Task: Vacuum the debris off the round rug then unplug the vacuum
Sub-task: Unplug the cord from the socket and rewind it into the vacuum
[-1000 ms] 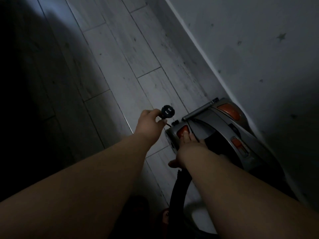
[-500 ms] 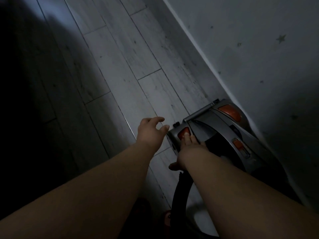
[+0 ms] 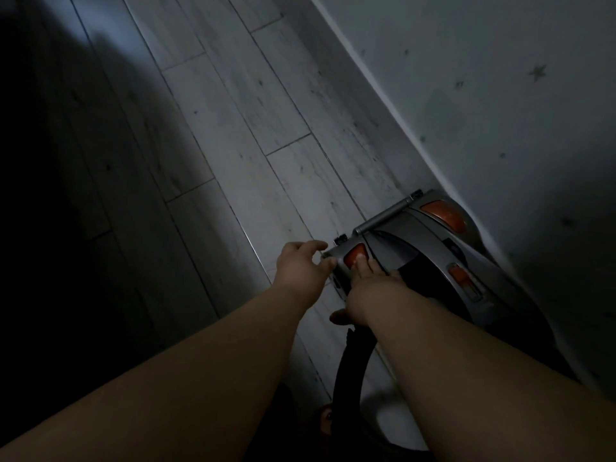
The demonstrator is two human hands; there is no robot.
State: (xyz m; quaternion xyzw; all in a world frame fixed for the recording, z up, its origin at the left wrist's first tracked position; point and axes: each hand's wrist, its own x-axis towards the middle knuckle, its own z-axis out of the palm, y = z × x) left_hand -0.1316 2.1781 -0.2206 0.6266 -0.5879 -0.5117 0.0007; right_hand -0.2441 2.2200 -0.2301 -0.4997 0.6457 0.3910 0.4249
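No readable brand, label or writing anywhere; frame was too dark and the vacuum housing showed no legible marks. Wall carried small star shapes and specks only.

Vacuum: grey canister body with orange panels, lying on the floor against the wall at right. Orange button sat at its near-left corner. A second orange panel was at the far end, a third small one on the right flank. A grey bar ran across the far top edge. Black hose curved out from under the right forearm toward the bottom of the frame.

Right hand: palm down on the vacuum body, arm extended from bottom right, fingers laid flat with the tips on the orange button. Thumb stuck out to the left, off the housing. Hand flat and spread, gripping nothing.

Left hand: arm extended from bottom left, hand just beside the vacuum's near-left corner, fingers loosely curled and partly parted, empty. Fingertips were at the housing edge; contact couldn't be confirmed.

Floor: pale wood-look planks, left side in deep shadow. Rug and plug weren't in frame.
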